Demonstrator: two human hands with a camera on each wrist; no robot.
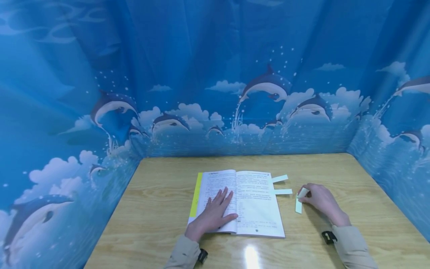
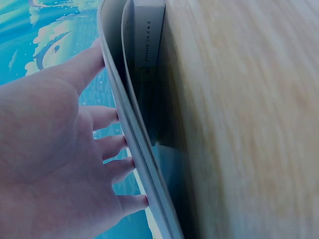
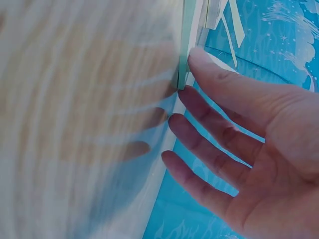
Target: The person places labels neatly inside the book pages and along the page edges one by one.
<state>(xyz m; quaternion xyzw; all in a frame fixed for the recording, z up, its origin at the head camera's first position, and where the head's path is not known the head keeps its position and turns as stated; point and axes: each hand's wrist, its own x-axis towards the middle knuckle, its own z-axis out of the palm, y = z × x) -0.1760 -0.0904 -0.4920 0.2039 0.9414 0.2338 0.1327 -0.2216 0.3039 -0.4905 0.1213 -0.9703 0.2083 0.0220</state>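
Observation:
An open book lies on the table, its printed pages facing up. My left hand rests flat on the left page with its fingers spread. In the left wrist view, the fingertips sit along the edge of the raised book pages. Right of the book, my right hand pinches the end of a pale sticky note between thumb and forefinger. Under it lies a narrow pale-green sticky note pad. In the right wrist view, the pad shows edge-on beside the thumb; the other fingers are loosely bent.
Two pale sticky notes, an upper one and a lower one, stick out from the right page's edge. The wooden table extends around the book. A blue curtain printed with dolphins surrounds the table's back and sides.

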